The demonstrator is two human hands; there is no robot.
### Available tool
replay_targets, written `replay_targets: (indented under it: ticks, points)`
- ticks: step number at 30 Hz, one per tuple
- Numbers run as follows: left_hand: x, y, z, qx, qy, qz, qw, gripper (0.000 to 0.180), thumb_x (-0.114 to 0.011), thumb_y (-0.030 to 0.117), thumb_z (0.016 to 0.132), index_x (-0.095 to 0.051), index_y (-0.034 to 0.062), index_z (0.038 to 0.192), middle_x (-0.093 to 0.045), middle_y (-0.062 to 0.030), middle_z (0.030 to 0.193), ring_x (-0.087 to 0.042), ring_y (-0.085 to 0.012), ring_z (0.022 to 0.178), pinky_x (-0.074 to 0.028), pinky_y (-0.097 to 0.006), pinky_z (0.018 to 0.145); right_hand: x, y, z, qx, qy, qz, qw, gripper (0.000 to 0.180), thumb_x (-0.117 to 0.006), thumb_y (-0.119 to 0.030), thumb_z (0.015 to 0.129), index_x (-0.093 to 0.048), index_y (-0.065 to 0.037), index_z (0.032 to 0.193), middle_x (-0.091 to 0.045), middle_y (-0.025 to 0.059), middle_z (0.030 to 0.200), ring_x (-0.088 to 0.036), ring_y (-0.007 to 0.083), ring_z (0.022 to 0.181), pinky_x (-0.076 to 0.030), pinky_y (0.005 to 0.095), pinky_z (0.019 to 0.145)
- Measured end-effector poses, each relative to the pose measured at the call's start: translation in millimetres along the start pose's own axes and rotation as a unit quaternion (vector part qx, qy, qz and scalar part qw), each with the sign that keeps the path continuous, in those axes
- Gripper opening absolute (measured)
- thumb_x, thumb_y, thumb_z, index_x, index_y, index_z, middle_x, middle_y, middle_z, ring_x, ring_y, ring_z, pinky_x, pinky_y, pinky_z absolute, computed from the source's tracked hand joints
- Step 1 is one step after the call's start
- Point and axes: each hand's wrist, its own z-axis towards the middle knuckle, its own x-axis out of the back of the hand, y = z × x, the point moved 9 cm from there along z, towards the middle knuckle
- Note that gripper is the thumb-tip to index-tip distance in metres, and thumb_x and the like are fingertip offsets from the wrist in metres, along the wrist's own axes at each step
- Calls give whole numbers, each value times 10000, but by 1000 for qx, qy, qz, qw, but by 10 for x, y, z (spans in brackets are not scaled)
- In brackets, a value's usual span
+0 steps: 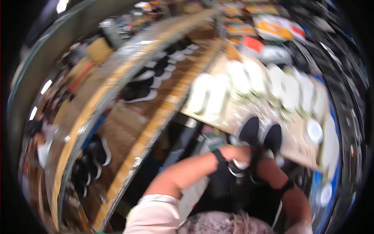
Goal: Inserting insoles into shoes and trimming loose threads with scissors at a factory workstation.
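Note:
Motion smears much of the picture. My left hand (pixel 238 154) and my right hand (pixel 268 165) come together in front of me, closed around a pair of black shoes. The left black shoe (pixel 249 129) and the right black shoe (pixel 272 137) point away from me, side by side, over the near edge of a tan board (pixel 233 123). White edging (pixel 237 168) shows beneath the left hand. Individual fingers are too blurred to separate. Beyond the shoes, several white sole-shaped pieces (pixel 290 93) lie in rows on the board.
A wood-edged metal conveyor or rack (pixel 150 134) runs along the left, with black white-soled shoes (pixel 138 91) on its deck and more black shoes (pixel 93 160) lower down. A round white object (pixel 314 131) sits at the board's right. Colourful packages (pixel 272 28) lie farther back.

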Motion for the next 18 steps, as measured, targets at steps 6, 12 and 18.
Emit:
replay_targets:
  ticks: [6,12,18]
  points:
    - [267,494,-136,17,162,-235,958,307,-567,197,707,-598,-105,756,-618,-216,672,-630,-346,657,-494,-406,543,56,251,-583,65,167,214,960,181,-584,-143,686,-613,4,787,-619,178,730,-608,306,689,-468,379,607]
    - [313,369,-233,-10,428,-153,891,185,-532,159,769,-572,-5,845,-614,-236,804,-599,-393,794,-468,-450,690,981,151,-1614,-46,298,358,884,162,-599,-75,788,-615,8,927,-619,176,812,-587,269,721,-454,327,679]
    - [1269,1349,-3137,-66,346,-74,933,404,-514,104,756,-536,9,1147,-592,-276,916,-579,-411,885,-463,-427,757,171,1348,-1401,-25,383,428,818,154,-625,-95,660,-648,-47,804,-633,90,768,-563,248,633,-448,323,596]
